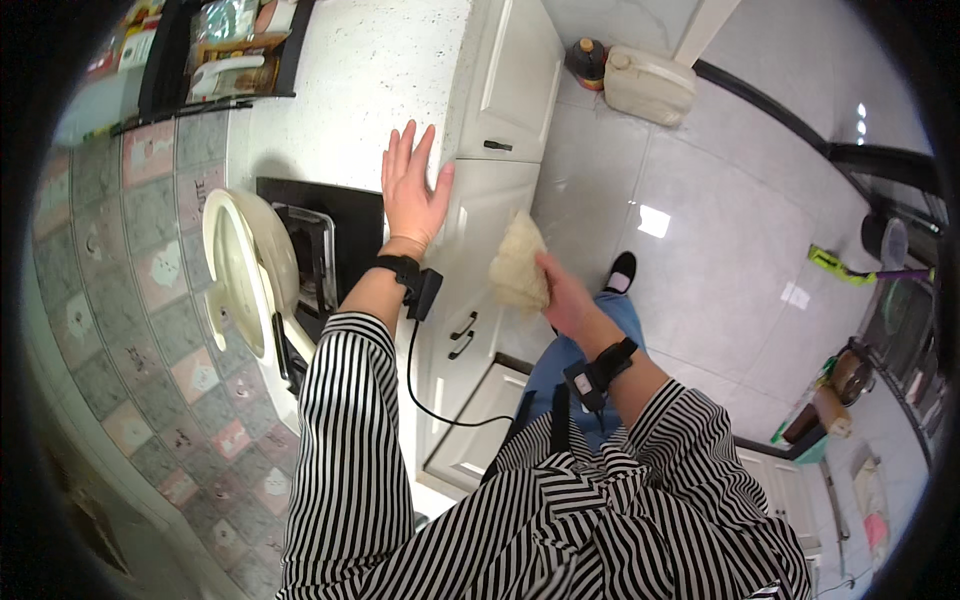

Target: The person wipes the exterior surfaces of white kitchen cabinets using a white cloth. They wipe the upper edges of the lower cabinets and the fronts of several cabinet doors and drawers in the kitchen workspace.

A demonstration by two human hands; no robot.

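Observation:
My left hand [412, 187] lies or hovers palm down over the edge of the white speckled countertop [337, 90], fingers spread, holding nothing. In my right hand [566, 296] is a cream-coloured cloth [521, 266], bunched up in front of the white cabinet doors and above the floor. Left of my left hand, a black gas hob [360, 217] is set in the counter. A cream pan [255, 270] with a pale handle stands over it, near the tiled wall. Both wrists wear black straps with small devices; a cable runs from the left one.
A dark rack [292, 52] with packets is on the counter by the tiled wall [154, 202]. White cabinets [487, 225] line the counter's front. On the grey floor stand a dark bottle [588, 64] and a plastic canister [649, 84]. A green-and-purple tool [840, 266] is at right.

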